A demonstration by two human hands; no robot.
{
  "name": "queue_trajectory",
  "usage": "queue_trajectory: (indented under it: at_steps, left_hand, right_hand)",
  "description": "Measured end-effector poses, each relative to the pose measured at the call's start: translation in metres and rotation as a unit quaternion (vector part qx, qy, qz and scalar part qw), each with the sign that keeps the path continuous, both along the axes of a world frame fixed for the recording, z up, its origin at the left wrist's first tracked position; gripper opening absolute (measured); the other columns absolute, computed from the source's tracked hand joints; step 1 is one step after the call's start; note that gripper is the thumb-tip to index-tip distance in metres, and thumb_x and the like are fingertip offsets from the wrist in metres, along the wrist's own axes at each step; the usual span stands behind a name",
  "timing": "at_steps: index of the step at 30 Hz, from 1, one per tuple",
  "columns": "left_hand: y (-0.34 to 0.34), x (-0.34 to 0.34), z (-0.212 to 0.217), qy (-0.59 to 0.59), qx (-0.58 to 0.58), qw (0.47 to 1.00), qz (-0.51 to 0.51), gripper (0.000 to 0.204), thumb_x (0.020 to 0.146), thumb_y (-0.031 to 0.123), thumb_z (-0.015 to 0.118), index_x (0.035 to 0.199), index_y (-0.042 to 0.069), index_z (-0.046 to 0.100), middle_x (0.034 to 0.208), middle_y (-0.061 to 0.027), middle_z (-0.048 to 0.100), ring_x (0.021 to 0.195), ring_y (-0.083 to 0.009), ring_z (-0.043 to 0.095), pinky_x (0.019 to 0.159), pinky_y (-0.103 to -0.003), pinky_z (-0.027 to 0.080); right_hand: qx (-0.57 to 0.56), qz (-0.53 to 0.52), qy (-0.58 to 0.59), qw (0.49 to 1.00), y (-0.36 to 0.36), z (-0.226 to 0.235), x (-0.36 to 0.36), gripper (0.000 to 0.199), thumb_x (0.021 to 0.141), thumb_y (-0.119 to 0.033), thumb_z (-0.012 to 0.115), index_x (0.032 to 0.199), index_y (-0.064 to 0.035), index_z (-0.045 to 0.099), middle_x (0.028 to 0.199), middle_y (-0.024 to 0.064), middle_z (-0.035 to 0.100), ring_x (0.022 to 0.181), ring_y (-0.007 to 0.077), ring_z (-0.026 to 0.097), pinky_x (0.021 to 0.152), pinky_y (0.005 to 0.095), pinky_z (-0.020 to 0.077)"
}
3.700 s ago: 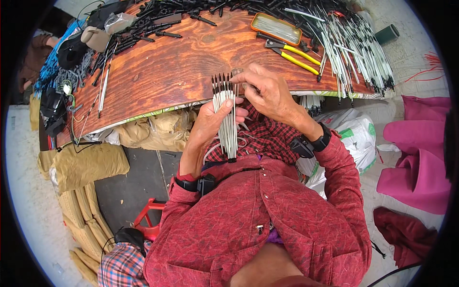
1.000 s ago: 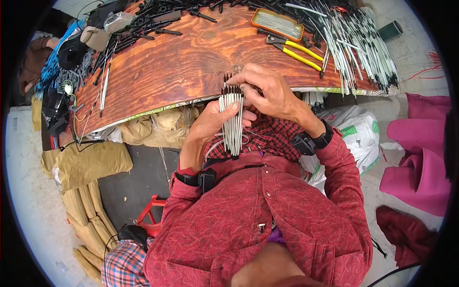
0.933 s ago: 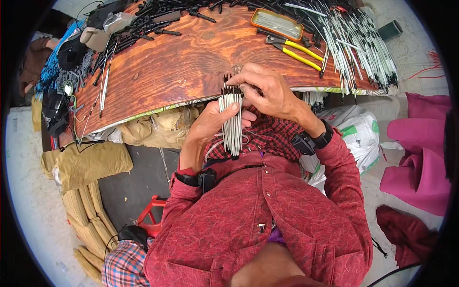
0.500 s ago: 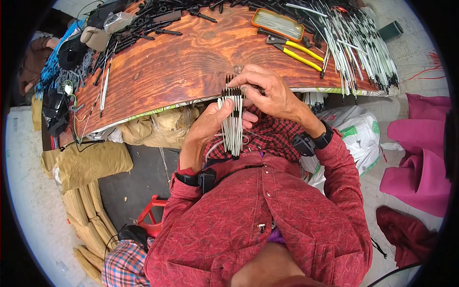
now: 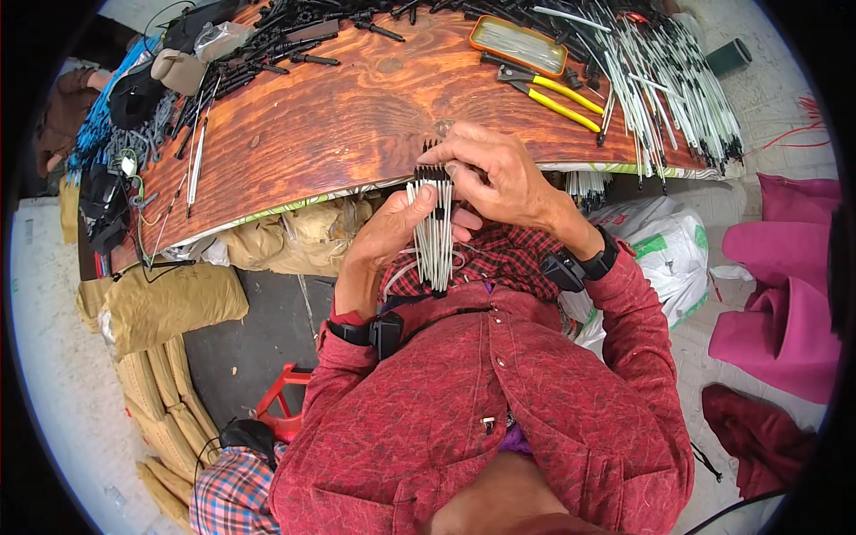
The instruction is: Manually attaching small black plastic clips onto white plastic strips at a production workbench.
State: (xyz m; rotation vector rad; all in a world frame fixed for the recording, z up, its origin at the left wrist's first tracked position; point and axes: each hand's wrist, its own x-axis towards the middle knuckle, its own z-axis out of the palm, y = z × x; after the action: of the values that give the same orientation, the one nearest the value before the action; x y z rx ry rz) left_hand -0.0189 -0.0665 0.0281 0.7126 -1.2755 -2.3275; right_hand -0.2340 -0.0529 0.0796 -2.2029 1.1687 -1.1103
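Note:
My left hand (image 5: 390, 227) is wrapped round a fan-shaped bundle of thin white rods (image 5: 432, 236), its thumb lying across their upper part. The rods have black tips and narrow together at the lower end, near my jacket. At the top of the bundle, a row of black ends (image 5: 432, 173) stands side by side. My right hand (image 5: 504, 178) is bent over these ends, forefinger and thumb closed on them. Whether a separate small piece sits between those fingertips is hidden.
The wooden table (image 5: 339, 116) curves ahead of me. On it lie yellow-handled pliers (image 5: 557, 100), an orange-rimmed tray (image 5: 519, 46) of thin clear sticks, a heap of white rods (image 5: 664, 98) and black parts (image 5: 294, 31). Brown packages (image 5: 174, 303) lie left; a white bag (image 5: 664, 259) stands right.
My right forefinger has shifted slightly left and down over the black ends, and the right hand has tilted a little. The left hand and bundle stay nearly in place.

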Motion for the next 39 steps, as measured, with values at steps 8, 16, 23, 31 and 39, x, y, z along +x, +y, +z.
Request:
queue_trajectory:
  at_steps: [8, 16, 23, 31, 39]
  left_hand:
    - [-0.002, 0.002, -0.008, 0.048, 0.023, 0.998, -0.023, 0.069, 0.104, 0.058, 0.050, 0.137, -0.002, 0.054, 0.113, -0.0254, 0.072, 0.096, -0.0298, 0.075, 0.084, -0.042, 0.063]
    - [-0.002, 0.003, -0.011, 0.049, 0.020, 0.998, -0.017, 0.068, 0.104, 0.057, 0.051, 0.136, -0.002, 0.055, 0.112, -0.0248, 0.072, 0.097, -0.0300, 0.075, 0.085, -0.042, 0.063]
    - [-0.001, 0.003, -0.006, 0.050, 0.013, 0.998, -0.024, 0.067, 0.106, 0.057, 0.047, 0.130, -0.005, 0.059, 0.112, -0.0229, 0.072, 0.096, -0.0310, 0.075, 0.086, -0.042, 0.063]
    - [-0.001, 0.004, -0.009, 0.020, -0.003, 1.000, -0.008, 0.059, 0.106, 0.052, 0.051, 0.125, -0.002, 0.063, 0.103, -0.0153, 0.075, 0.095, -0.0241, 0.074, 0.085, -0.036, 0.061]
    - [-0.003, 0.005, -0.017, 0.000, -0.062, 0.997, -0.044, 0.035, 0.106, 0.036, 0.060, 0.112, 0.003, 0.069, 0.094, -0.0073, 0.075, 0.089, -0.0186, 0.072, 0.087, -0.033, 0.056]
  right_hand:
    - [0.028, 0.014, -0.024, 0.999, 0.000, 0.001, 0.000, 0.030, 0.081, -0.002, 0.055, 0.104, -0.0047, 0.073, 0.092, 0.0111, 0.066, 0.082, 0.0280, 0.066, 0.070, 0.0399, 0.0533]
    - [-0.003, -0.002, -0.027, 1.000, 0.002, -0.001, 0.004, 0.029, 0.080, 0.001, 0.057, 0.103, -0.0047, 0.073, 0.090, 0.0111, 0.065, 0.080, 0.0286, 0.066, 0.067, 0.0403, 0.0525]
    - [-0.006, 0.003, -0.037, 0.999, 0.003, 0.002, 0.006, 0.023, 0.084, 0.000, 0.061, 0.104, -0.0040, 0.072, 0.085, 0.0105, 0.060, 0.076, 0.0274, 0.063, 0.064, 0.0387, 0.0487]
    - [-0.036, -0.058, -0.024, 0.997, 0.006, -0.006, 0.019, 0.013, 0.087, -0.006, 0.066, 0.099, -0.0053, 0.069, 0.092, 0.0096, 0.062, 0.078, 0.0302, 0.065, 0.065, 0.0410, 0.0532]
    - [-0.101, -0.078, 0.056, 0.990, 0.007, -0.005, 0.029, 0.012, 0.088, -0.013, 0.071, 0.097, -0.0072, 0.066, 0.095, 0.0080, 0.055, 0.073, 0.0293, 0.065, 0.060, 0.0411, 0.0543]
